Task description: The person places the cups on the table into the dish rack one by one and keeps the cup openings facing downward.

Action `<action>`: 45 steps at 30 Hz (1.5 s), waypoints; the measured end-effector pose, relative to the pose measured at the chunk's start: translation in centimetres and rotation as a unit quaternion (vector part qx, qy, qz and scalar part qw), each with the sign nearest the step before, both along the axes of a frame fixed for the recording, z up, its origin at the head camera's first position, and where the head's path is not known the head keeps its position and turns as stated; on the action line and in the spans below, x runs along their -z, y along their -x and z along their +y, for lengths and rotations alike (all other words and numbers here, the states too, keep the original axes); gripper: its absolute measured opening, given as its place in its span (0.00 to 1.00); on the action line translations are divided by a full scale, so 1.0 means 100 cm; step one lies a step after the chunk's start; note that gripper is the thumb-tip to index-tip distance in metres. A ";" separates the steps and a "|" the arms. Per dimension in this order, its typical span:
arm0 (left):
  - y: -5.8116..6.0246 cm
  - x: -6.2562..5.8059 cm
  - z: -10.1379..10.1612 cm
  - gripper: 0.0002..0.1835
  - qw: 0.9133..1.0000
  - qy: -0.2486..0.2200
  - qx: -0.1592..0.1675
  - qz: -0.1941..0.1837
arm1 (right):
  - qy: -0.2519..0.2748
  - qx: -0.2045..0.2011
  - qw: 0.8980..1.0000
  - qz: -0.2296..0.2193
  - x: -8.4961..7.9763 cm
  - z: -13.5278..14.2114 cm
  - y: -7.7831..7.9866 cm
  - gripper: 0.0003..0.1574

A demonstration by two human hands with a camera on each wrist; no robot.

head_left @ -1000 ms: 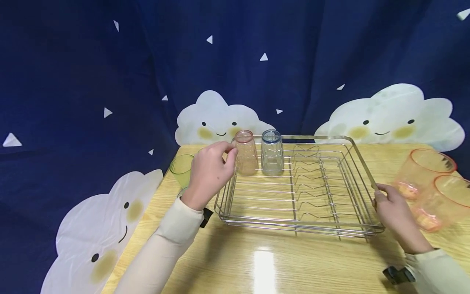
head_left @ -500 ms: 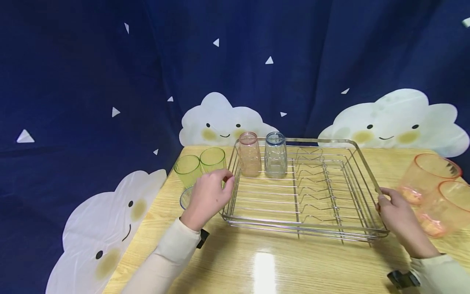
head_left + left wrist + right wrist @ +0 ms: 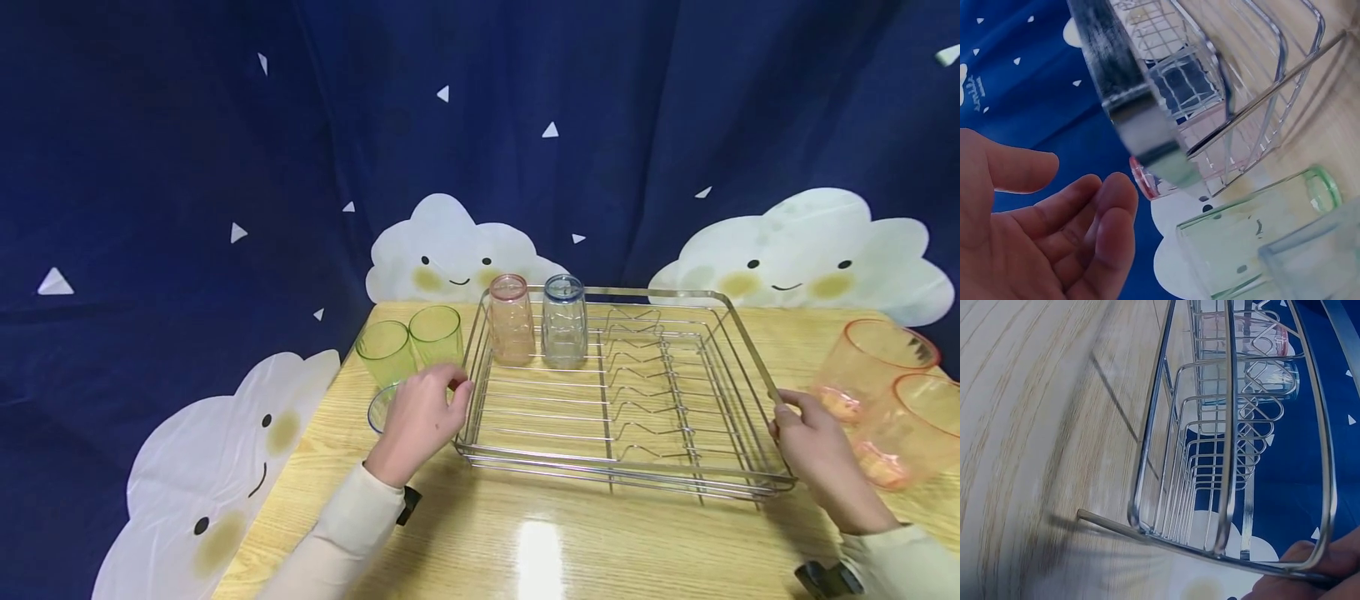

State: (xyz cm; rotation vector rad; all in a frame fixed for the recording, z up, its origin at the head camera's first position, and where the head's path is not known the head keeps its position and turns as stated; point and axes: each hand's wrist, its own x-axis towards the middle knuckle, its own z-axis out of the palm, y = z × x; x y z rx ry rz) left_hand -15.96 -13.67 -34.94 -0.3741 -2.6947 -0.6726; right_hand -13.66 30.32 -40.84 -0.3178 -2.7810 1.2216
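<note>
A wire dish rack (image 3: pixel 607 454) stands on the wooden table. My right hand (image 3: pixel 817 454) grips its right rim, with the fingers round the rim at the lower edge of the right wrist view. In its far left corner, a pink glass (image 3: pixel 512 325) and a blue-rimmed glass (image 3: pixel 565 325) stand upside down, side by side. Beside the rack's left side is my left hand (image 3: pixel 423 421), holding nothing. In the left wrist view its fingers (image 3: pixel 1116 234) are loosely bent and the thumb is apart from them, close to the rack's metal rim (image 3: pixel 1129 94).
Two green glasses (image 3: pixel 435 333) stand upright left of the rack. A blue-rimmed glass (image 3: pixel 377 408) is partly hidden behind my left hand. At the right stand two orange cups (image 3: pixel 873 358), close to my right forearm. A dark blue curtain (image 3: pixel 480 108) hangs behind the table.
My left hand has come down and nearer along the rack's left side, away from the pink glass, uncovering the green glasses. My right hand keeps its grip. The head view has shifted slightly.
</note>
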 end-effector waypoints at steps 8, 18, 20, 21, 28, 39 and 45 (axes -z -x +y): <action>0.000 0.006 0.003 0.08 1.000 -0.015 0.003 -0.015 | -0.014 -0.002 1.000 0.000 -0.002 0.002 0.002 0.36; 0.000 0.012 -0.004 0.09 0.999 -0.037 -0.013 0.001 | -0.042 -0.038 0.998 -0.007 -0.004 0.007 0.003 0.43; 0.000 0.013 -0.006 0.09 0.999 -0.044 -0.018 0.009 | -0.054 -0.039 0.998 0.001 -0.005 0.006 0.002 0.44; 0.000 0.014 -0.007 0.09 0.999 -0.047 -0.020 0.011 | -0.056 -0.042 0.998 0.004 -0.005 0.005 0.001 0.44; 0.002 0.022 -0.010 0.10 0.997 -0.072 -0.024 0.014 | -0.117 -0.062 0.987 0.086 -0.017 -0.004 -0.008 0.40; 0.006 0.028 -0.011 0.16 0.995 -0.096 -0.028 -0.001 | -0.182 -0.057 0.970 0.151 -0.047 -0.013 -0.022 0.36; 0.009 0.033 -0.010 0.17 0.996 -0.084 -0.031 -0.008 | -0.192 -0.032 0.965 0.174 -0.058 -0.009 -0.025 0.36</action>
